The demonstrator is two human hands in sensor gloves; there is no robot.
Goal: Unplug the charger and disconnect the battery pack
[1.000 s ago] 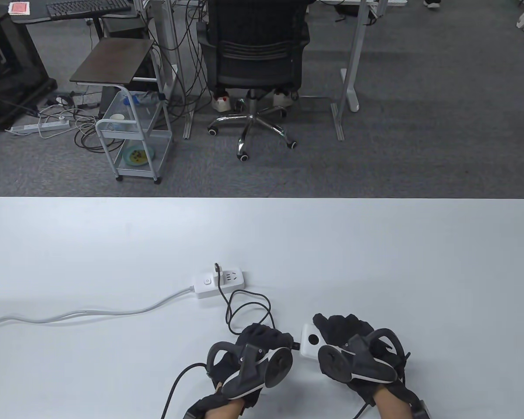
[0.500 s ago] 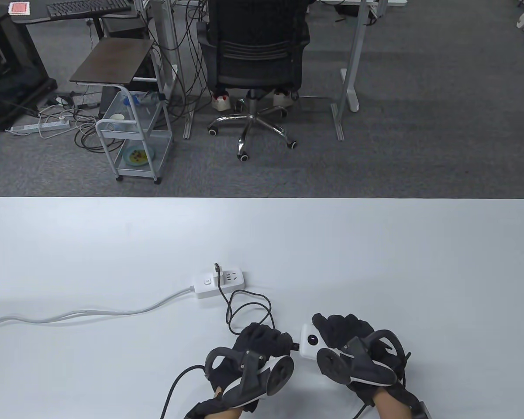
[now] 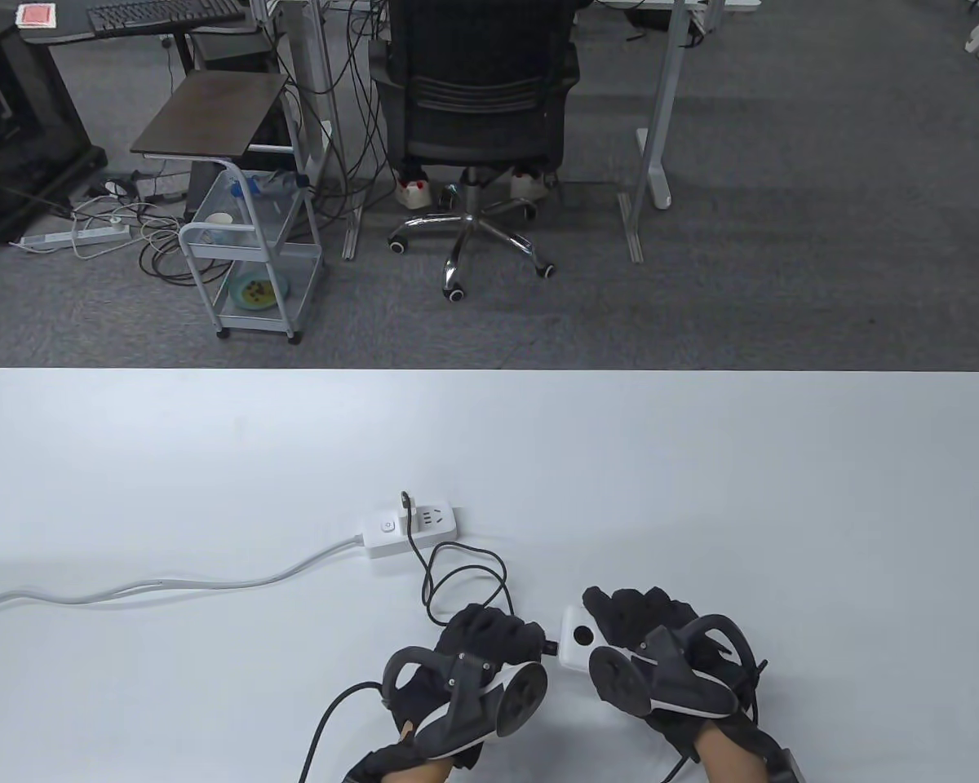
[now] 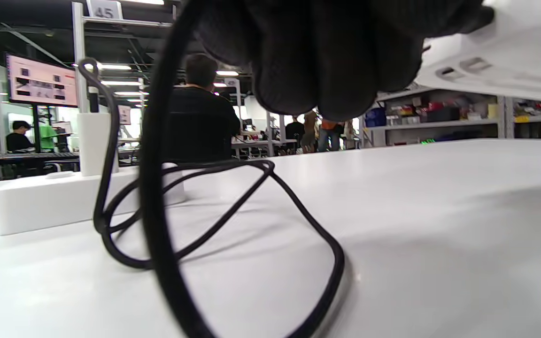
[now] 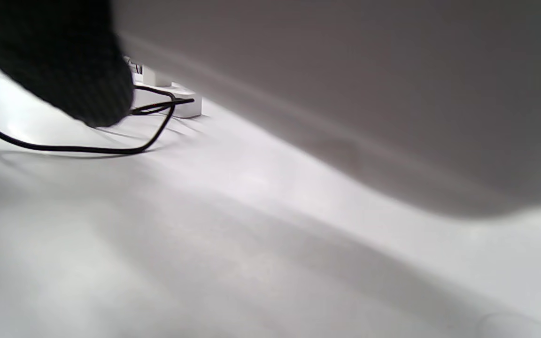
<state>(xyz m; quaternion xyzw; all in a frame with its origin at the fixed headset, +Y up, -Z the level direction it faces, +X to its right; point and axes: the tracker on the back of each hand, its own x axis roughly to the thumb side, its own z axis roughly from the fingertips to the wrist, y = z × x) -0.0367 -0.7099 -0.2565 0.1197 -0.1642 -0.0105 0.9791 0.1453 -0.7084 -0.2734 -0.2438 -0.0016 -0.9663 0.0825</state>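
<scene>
Left hand (image 3: 489, 644) slightly lower; one battery pack (image 3: 578, 637), one cable (image 3: 465, 575), one power strip (image 3: 410, 530)

left hand (image 3: 489, 644) fingers curled, right hand (image 3: 648, 632) gripping, side by side

The white battery pack (image 3: 578, 637) lies near the table's front edge, black cable (image 3: 457, 581) looping to the upright charger (image 3: 409, 507).

Even overhead light leaves soft shadows on the white bench (image 3: 702, 489). Both wrist views blur up close: black gloved fingers (image 4: 317, 56) and looping black cable (image 4: 158, 211) lose focus.
</scene>
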